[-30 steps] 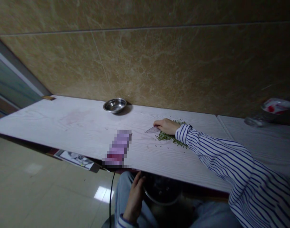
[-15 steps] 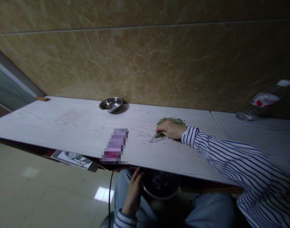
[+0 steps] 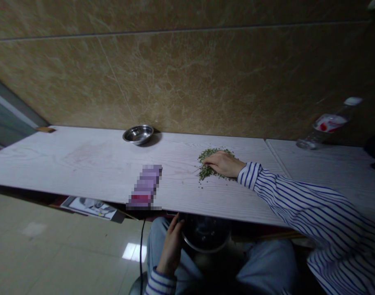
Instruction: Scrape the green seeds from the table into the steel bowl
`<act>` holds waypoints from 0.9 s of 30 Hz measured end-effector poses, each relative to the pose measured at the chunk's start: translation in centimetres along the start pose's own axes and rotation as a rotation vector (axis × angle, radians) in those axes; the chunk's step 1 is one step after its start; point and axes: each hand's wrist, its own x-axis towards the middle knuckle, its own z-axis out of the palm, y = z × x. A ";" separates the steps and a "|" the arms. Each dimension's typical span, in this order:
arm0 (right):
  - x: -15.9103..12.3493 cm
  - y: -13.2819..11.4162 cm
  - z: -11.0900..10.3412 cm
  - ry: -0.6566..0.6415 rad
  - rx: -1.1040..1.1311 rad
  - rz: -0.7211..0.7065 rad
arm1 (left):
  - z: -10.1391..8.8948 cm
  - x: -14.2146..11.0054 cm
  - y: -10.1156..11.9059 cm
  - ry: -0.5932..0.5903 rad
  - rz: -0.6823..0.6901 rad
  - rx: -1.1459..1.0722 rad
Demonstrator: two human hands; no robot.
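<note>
My right hand (image 3: 223,163) rests on a small pile of green bits (image 3: 205,171) on the pale wooden tabletop (image 3: 92,164), fingers pressed together and pointing left. The thin pale blade it holds is almost hidden under the fingers. My striped sleeve (image 3: 301,196) runs off to the right. Below the table's front edge, my left hand (image 3: 171,246) grips the rim of a dark metal bowl (image 3: 205,237) held over my lap.
A small steel bowl (image 3: 138,134) stands at the back against the marbled wall. A blurred pink-purple object (image 3: 146,187) lies near the front edge. A plastic bottle (image 3: 327,123) lies at the far right. A printed sheet (image 3: 90,207) sits under the table.
My right hand has swept the blade back and forth through the green bits and now lies on the pile with the blade hidden. The view shifted right. My left hand stays on the bowl.
</note>
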 end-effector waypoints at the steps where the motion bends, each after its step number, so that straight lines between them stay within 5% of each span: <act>1: 0.1 -0.3 0.1 0.010 -0.042 0.039 | -0.1 0.0 0.0 -0.001 0.003 0.000; 7: -0.3 -1.9 0.9 -0.057 -0.189 0.135 | -0.3 -0.3 0.1 -0.005 0.008 0.023; 21: -5.5 -2.6 1.0 0.016 -0.065 0.106 | -0.1 -0.3 -0.1 0.016 0.018 0.063; 27: -6.5 -0.8 0.7 0.119 -0.094 0.359 | 0.0 -0.6 0.0 0.015 0.031 0.101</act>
